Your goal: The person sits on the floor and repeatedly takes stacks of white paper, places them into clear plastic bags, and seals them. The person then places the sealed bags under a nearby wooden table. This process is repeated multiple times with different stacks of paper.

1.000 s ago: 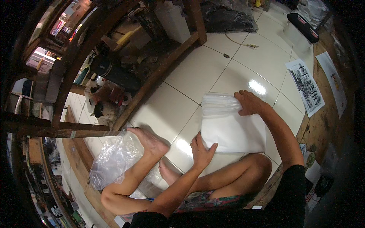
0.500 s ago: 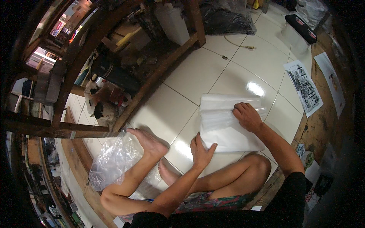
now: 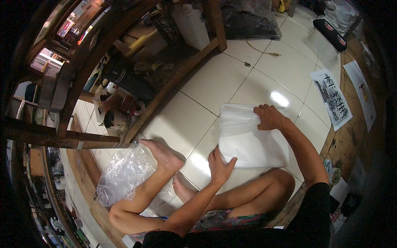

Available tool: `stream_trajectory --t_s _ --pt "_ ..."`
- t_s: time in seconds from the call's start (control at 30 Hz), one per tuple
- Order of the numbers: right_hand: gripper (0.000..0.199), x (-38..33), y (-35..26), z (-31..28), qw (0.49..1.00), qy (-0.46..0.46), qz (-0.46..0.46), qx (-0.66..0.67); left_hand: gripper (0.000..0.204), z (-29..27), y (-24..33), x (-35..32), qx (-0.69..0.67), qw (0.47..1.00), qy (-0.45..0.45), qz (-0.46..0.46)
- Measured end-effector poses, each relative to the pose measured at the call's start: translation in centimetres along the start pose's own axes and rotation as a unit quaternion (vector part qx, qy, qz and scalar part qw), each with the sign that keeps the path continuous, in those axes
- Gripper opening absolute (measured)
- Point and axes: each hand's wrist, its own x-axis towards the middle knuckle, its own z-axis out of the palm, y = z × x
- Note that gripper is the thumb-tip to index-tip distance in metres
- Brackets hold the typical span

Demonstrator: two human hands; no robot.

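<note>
On the tiled floor before me lies a flat white bundle (image 3: 256,146), apparently wrapped in a clear plastic bag. Its plastic flap (image 3: 239,117) is gathered into creases along the far side. My right hand (image 3: 271,117) presses bent fingers round these folds near the far right corner. At the near left corner rests my left hand (image 3: 222,166), thumb and fingers apart, touching the bundle's edge. The underside of the bundle is hidden.
Crumpled clear plastic (image 3: 124,175) lies left of my bent legs. A wooden shelf frame (image 3: 178,80) borders the floor on the left. Printed sheets (image 3: 332,99) lie at the right beside a wooden board, and a dark pencil case (image 3: 329,34) sits on a clear box farther back.
My right hand has slid a little away from me, pushing the creased flap toward the far edge. More of the smooth white surface shows. My left hand stays at its corner.
</note>
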Motion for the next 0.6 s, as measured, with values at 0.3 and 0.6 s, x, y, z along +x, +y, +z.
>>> stream_trajectory --t_s 0.3,0.6 --pt "0.032 -3.9 -1.8 3.3 0.978 0.132 -0.088 -0.132 0.088 0.0 -0.3 -0.2 0.004 1.000 0.004 0.006" --pt "0.028 -4.1 -1.3 3.6 0.955 0.204 -0.137 -0.164 0.089 0.0 -0.3 -0.1 -0.002 1.000 0.000 0.009"
